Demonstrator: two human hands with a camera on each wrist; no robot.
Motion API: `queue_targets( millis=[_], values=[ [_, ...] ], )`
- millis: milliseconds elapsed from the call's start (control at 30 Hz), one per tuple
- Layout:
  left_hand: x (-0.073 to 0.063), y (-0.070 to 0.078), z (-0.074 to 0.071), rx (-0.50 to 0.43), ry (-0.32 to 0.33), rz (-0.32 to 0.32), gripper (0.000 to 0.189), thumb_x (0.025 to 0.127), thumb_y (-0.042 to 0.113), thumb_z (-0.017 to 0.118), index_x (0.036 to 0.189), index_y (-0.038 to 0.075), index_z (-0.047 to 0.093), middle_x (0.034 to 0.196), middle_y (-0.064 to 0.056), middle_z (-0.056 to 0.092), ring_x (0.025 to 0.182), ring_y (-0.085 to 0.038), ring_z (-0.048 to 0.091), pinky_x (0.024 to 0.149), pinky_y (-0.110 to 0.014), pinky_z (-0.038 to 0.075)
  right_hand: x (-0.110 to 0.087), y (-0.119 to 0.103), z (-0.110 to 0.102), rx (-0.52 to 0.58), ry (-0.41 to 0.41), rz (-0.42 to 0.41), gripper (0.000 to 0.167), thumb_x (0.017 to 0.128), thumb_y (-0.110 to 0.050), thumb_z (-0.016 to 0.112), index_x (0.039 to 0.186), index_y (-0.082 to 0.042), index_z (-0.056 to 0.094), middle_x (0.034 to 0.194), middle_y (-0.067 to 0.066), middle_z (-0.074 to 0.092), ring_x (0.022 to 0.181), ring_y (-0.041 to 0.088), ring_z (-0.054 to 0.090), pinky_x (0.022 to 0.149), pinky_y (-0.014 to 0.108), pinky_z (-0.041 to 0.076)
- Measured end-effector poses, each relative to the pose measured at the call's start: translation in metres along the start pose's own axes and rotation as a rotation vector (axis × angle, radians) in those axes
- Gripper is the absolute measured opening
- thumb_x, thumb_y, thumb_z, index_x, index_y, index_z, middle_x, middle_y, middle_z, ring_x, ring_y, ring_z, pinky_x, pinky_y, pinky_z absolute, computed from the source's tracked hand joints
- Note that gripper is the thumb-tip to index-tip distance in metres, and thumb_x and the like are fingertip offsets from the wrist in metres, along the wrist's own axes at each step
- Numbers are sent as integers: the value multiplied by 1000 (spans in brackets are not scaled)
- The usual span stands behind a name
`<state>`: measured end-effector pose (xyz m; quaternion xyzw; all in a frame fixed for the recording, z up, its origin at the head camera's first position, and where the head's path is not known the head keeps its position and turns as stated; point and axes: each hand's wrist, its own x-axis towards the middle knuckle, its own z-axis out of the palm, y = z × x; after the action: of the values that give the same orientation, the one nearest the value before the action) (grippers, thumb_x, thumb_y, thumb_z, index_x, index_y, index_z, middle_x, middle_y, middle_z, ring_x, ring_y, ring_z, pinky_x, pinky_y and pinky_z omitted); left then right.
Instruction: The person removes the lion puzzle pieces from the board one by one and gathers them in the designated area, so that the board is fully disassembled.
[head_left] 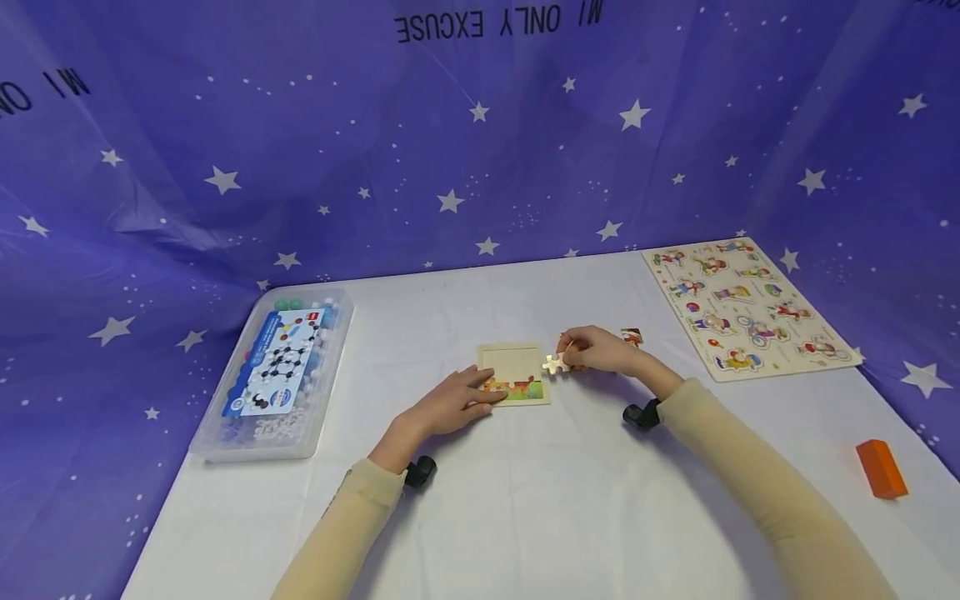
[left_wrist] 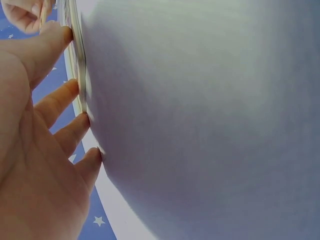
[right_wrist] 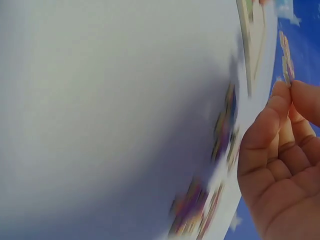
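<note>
A small wooden puzzle tray (head_left: 512, 362) lies mid-table, with a strip of coloured jigsaw pieces (head_left: 528, 389) along its near side and bare wood above. My left hand (head_left: 448, 402) rests on the tray's left side, its fingers spread and fairly straight; the left wrist view shows the fingertips at the tray's edge. Just right of the tray, my right hand (head_left: 600, 348) pinches a jigsaw piece (right_wrist: 287, 57) between thumb and fingers, raised off the table. Blurred loose jigsaw pieces (right_wrist: 225, 122) lie below that hand in the right wrist view; the head view mostly hides them.
A clear plastic box (head_left: 315, 433) with a molecule picture stands at the left. At the back right lies a wooden board (head_left: 723, 354) with figure pieces. An orange block (head_left: 881, 469) sits near the right edge. A starry blue cloth (head_left: 420, 150) hangs behind the table.
</note>
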<state>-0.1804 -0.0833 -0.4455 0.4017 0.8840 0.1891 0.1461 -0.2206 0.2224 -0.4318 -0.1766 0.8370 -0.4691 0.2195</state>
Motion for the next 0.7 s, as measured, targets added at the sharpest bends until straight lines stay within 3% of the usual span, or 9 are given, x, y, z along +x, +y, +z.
queue_targets(
  millis=[400,700],
  values=[
    [-5,-5,-1,-20,26,7,37,94,25,50,130,18,52,144,-14,28,133,-36,15,106,-50,12,-61,47,-62,-2,125,155,18,92,-9,48,102,4,56,82,15,55,63,19,45,58,35,40],
    [2,-4,5,-46,46,29,36,94,26,50,129,18,53,143,-14,30,133,-37,17,105,-51,13,-75,64,-73,-51,161,220,19,92,-11,49,102,4,55,81,12,58,61,17,46,56,31,41]
  ],
)
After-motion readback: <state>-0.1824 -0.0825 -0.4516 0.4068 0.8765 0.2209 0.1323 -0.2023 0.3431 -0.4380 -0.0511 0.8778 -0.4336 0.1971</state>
